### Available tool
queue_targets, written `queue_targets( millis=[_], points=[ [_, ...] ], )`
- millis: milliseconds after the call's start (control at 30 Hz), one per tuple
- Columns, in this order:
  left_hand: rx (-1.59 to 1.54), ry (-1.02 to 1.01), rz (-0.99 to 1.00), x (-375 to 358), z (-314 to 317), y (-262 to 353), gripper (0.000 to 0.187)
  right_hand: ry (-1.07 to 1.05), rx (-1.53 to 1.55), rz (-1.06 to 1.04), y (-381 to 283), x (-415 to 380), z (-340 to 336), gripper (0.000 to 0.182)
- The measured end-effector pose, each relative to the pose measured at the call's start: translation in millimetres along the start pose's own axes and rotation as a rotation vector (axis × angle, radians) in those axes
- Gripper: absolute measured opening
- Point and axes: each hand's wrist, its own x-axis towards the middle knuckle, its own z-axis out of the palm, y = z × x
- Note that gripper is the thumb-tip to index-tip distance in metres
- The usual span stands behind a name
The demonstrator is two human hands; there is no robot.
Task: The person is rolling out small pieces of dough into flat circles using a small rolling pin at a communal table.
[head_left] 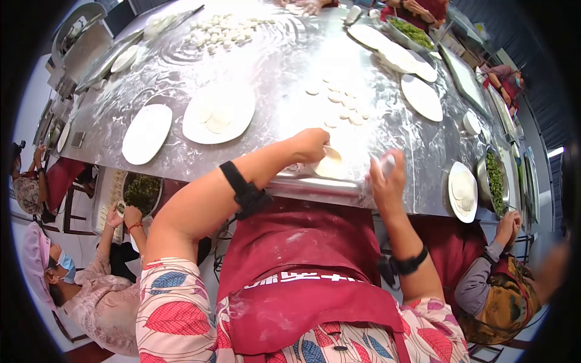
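Note:
My left hand (310, 146) is closed at the near edge of the metal table, pinching the rim of a flat round dough wrapper (330, 164). To its right, my right hand (388, 175) is raised over the table edge, blurred by motion. Its fingers curl around a pale, whitish thing too smeared to name. Beyond both hands lie several small dough pieces (334, 97), scattered on the floured surface. On the left, a white oval plate (236, 124) carries a few flat wrappers (216, 120).
Another white plate (146, 134) sits further left. At right are a plate of stacked wrappers (463, 192) and a bowl of green filling (495, 181). Many dough pieces (224, 31) lie at the far side. Co-workers sit close on my left (91, 284) and right (499, 284).

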Motion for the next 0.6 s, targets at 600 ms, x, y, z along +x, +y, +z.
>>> queue_targets(
  millis=[600],
  points=[
    [-0.17,-0.032,-0.017,-5.9,3.1,-12.6,0.018,0.038,-0.004,-0.032,1.9,-17.5,-3.7,0.021]
  ],
)
